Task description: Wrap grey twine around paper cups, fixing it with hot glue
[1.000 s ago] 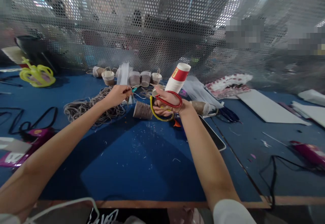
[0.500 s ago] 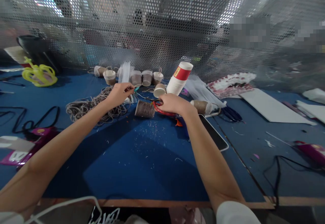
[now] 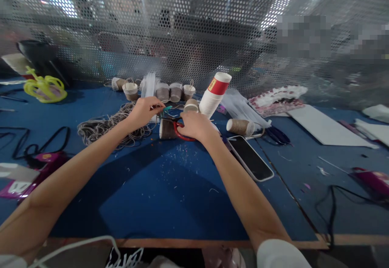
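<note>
My left hand pinches a small teal piece, perhaps a strip or scrap; its exact kind is unclear. My right hand is closed round red-handled scissors, whose dark blades point left, just under the teal piece. Whether the blades touch it I cannot tell. Below them a paper cup wound with brown cord lies on its side, partly covered by the scissors. A tangled heap of grey-brown cord lies under and left of my left hand.
Behind the hands stand several cord-wrapped cups and a leaning stack of paper cups. A phone lies by my right forearm. A yellow crown-shaped thing stands at left, white board at right. A perforated metal screen closes the back.
My right hand has moved left with the scissors, bringing the blades close to the teal piece. More of the phone now shows. My left hand has barely moved.
</note>
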The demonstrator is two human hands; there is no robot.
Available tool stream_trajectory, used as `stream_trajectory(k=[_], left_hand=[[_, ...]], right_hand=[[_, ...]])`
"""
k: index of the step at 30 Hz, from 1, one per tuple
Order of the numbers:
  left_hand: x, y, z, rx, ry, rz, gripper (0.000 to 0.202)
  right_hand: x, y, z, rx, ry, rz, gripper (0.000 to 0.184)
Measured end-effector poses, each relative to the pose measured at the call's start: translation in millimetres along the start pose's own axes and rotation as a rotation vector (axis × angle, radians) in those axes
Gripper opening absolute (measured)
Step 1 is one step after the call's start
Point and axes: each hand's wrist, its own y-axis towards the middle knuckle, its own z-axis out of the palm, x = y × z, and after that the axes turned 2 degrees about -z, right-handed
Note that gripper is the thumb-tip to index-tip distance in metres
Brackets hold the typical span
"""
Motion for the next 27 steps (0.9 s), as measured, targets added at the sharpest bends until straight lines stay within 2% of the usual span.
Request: stream_trajectory(k=[9,16,21,27], left_hand=[[5,3,3.1,-0.077,0.014,-0.04,0.006],[3,4,-0.4,-0.083,0.031,-0.022,0.004],[0,3,-3.0,-0.078,0.017,-0.018,0.007],[-10,0,-4.7,-0.018,0.044,-0.097,0.011]], right_hand=[[1,3,-7,-0.077,-0.028,0.002,0.043],[9,5,-8,-0.037,-0.011,-0.013,0.039],[10,3,3,-0.069,-0.008,-0.017,0.044],[18,11,21,-0.112,-0.027,-0.038,0.05]])
